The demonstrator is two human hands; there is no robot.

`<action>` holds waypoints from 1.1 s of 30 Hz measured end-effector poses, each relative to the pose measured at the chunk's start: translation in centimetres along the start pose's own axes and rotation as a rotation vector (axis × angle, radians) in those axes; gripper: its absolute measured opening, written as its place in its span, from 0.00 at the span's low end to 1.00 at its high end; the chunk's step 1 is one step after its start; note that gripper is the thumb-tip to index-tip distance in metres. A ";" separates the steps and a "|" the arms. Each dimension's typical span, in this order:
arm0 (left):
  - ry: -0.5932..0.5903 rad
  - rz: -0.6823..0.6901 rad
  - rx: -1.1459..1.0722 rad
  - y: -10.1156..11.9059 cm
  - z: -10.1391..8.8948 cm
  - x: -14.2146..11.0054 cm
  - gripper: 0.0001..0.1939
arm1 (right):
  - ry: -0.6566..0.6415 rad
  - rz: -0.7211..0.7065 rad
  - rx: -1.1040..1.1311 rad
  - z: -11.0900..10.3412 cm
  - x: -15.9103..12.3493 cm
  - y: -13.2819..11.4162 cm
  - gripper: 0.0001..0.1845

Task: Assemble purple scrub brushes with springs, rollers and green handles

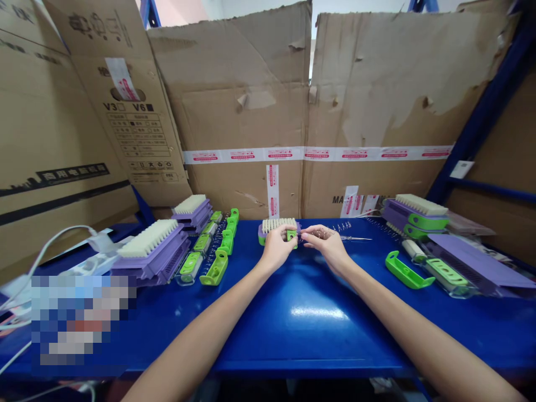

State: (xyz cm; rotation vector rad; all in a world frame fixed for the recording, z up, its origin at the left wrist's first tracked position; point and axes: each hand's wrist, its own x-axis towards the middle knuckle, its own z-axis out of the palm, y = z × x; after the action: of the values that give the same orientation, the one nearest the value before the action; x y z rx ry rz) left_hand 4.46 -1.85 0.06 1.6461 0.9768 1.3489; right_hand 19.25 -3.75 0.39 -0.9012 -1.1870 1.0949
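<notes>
My left hand (276,245) is closed around a small green plastic part (292,235), held just in front of a purple brush with cream bristles (277,224) that lies on the blue table (301,318). My right hand (326,241) meets it from the right, fingers pinched at the same green part, possibly on a thin metal spring that is too small to make out. A few loose springs (342,226) and a thin metal pin (355,238) lie just beyond my right hand.
Stacked purple brushes (153,251) and green handle parts (218,262) sit at the left. More brushes (412,215), a green handle (406,271) and a purple lid (469,254) lie at the right. Cardboard boxes (251,100) wall the back. White cables (50,245) trail at the left edge.
</notes>
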 end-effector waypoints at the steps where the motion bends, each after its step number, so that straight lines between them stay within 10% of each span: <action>1: 0.002 0.009 0.012 -0.1 0.1 0.0 0.12 | -0.008 0.002 -0.016 0.1 0.0 0.0 0.17; 33: -0.161 -0.102 -0.096 -0.2 -0.1 -0.2 0.17 | -0.123 -0.314 -0.491 -1.2 0.8 2.5 0.13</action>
State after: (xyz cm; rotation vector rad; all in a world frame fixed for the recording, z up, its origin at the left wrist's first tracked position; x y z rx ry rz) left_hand 4.30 -1.89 -0.21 1.5843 0.8756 1.1586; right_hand 20.02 -2.36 -1.98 -0.9805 -1.6776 0.6189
